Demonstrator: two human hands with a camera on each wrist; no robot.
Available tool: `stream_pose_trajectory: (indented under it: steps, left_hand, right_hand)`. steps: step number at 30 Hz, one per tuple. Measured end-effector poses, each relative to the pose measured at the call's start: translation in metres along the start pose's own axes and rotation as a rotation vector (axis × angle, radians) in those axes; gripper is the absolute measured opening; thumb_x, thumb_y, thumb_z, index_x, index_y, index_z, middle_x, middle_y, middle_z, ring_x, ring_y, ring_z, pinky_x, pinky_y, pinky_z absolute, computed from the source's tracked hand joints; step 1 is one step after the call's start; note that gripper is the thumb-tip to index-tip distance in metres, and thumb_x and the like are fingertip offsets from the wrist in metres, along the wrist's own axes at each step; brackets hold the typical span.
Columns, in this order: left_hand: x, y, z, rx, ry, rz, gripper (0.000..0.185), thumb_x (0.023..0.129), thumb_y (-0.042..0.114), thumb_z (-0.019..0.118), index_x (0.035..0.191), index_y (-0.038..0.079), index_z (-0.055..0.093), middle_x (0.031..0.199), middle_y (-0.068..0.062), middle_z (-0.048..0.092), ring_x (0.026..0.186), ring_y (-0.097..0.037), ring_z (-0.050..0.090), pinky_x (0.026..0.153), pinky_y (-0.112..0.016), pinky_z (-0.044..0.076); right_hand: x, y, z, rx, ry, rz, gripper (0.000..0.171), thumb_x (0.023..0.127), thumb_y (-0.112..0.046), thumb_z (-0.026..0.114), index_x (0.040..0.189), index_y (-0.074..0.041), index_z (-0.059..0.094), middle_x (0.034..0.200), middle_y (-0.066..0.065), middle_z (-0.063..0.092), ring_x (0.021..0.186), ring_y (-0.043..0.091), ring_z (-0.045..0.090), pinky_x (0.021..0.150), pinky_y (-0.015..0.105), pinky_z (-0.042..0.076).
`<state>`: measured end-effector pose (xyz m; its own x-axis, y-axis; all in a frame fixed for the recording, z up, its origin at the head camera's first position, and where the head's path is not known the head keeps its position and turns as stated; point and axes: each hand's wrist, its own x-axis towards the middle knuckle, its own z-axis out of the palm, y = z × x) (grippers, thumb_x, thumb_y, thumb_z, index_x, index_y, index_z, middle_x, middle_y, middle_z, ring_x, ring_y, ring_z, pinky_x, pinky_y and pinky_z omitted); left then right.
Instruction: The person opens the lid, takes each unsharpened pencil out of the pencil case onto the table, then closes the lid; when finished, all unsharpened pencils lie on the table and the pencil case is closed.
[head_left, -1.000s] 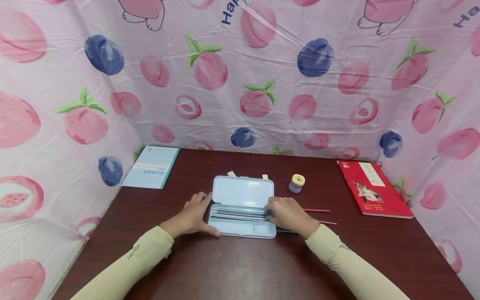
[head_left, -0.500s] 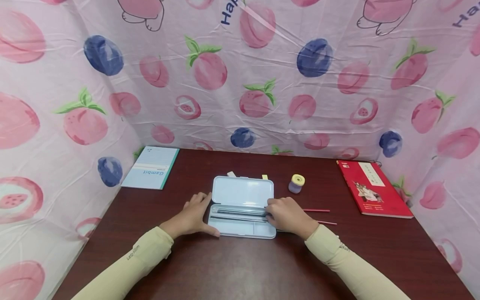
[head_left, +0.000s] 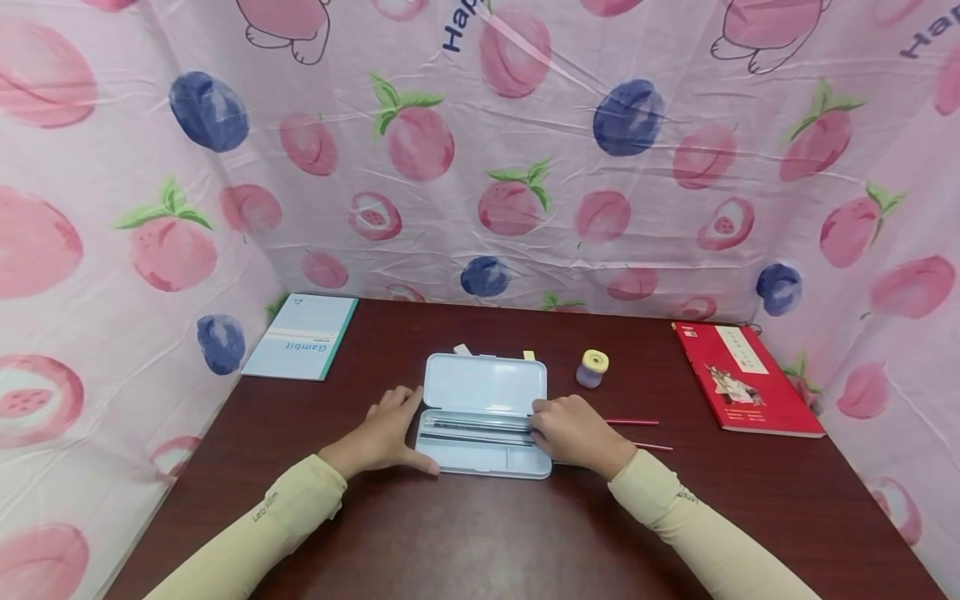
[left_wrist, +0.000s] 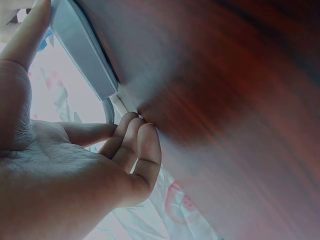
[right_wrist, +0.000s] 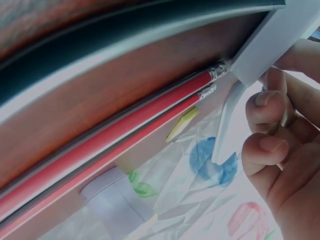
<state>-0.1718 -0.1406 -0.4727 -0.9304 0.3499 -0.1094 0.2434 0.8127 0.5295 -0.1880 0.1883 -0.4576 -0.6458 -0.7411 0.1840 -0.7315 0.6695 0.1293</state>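
A pale blue pencil case (head_left: 480, 454) lies open mid-table, its lid (head_left: 486, 382) folded back. Several dark pens (head_left: 476, 425) lie lengthwise in its tray. My left hand (head_left: 386, 432) rests against the case's left end, fingers relaxed and thumb along the front corner; the left wrist view shows the thumb (left_wrist: 25, 35) on the case (left_wrist: 82, 50). My right hand (head_left: 572, 429) sits at the case's right end with curled fingers (right_wrist: 265, 125) over the pens' ends. What they hold is hidden. Two red pencils (right_wrist: 125, 130) lie just right of that hand.
A small lilac sharpener with a yellow top (head_left: 592, 367) stands behind the right hand. A red book (head_left: 742, 379) lies far right and a Gambit notebook (head_left: 303, 335) far left. Small white (head_left: 462, 349) and yellow (head_left: 528, 354) bits lie behind the lid. Peach-print fabric walls surround the table (head_left: 480, 533).
My right hand has crept slightly left and away along the case's right end, and the pens in the tray have shifted a little. The left hand has stayed put.
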Motion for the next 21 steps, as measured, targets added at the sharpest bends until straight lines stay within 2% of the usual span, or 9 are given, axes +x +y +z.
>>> stream_pose_trajectory:
  steps: [7,15,21]
  left_hand:
    - [0.0011,0.0005,-0.0007,0.001,-0.005,-0.002,0.141,0.063,0.059,0.100,0.167,-0.001,0.028,0.154,-0.020,0.046,0.137,-0.032,0.043,0.113,-0.054,0.040]
    - [0.0006,0.0017,-0.0027,-0.002,-0.007,-0.006,0.140,0.063,0.059,0.100,0.167,-0.001,0.028,0.154,-0.020,0.045,0.138,-0.032,0.043,0.115,-0.057,0.039]
    - [0.0001,0.0017,-0.0033,-0.011,-0.011,-0.010,0.140,0.063,0.058,0.100,0.167,-0.001,0.027,0.154,-0.020,0.045,0.137,-0.032,0.043,0.114,-0.056,0.039]
  right_hand:
    - [0.0016,0.0024,0.0003,0.035,-0.036,0.049,0.012,0.086,-0.019,0.088,0.083,-0.013,0.078,0.071,-0.003,0.060,0.057,0.006,0.050,0.057,0.024,0.047]
    - [0.0045,0.0030,-0.0026,0.117,-0.080,0.125,0.018,0.083,-0.019,0.091,0.088,-0.012,0.076,0.080,-0.001,0.066,0.063,0.007,0.056,0.063,0.027,0.054]
    - [0.0046,0.0030,-0.0033,0.142,-0.094,0.142,0.018,0.083,-0.018,0.091,0.087,-0.013,0.074,0.080,-0.002,0.066,0.063,0.006,0.056,0.063,0.027,0.054]
